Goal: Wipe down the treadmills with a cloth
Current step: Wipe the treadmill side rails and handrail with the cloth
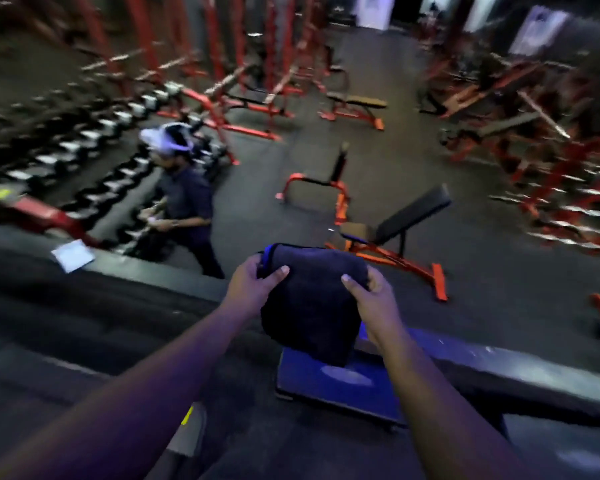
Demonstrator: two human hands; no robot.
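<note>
The fingers of the left hand curl round the upper left corner of a dark folded cloth, the thumb lying across its near face and the other fingers tucked behind its blue-edged rim. The right hand pinches the upper right corner in the same way, thumb on the near side, the rest hidden behind the fabric. Both forearms reach forward from the bottom of the view, and the cloth hangs between the hands, held up in the air.

The lower edge of the cloth falls just above a flat blue panel that sits on a dark rail running from left to right across the near part of the scene. Whether this rail belongs to a treadmill cannot be told through the blur. A white sheet of paper lies on the same rail, far to the left.

Beyond the rail, on the dark gym floor, a person in dark clothes with a light headset stands to the left, beside a long rack of dumbbells. An orange-framed weight bench with a raised black back stands just past the cloth to the right. Red machine frames fill the far side, heavily blurred.
</note>
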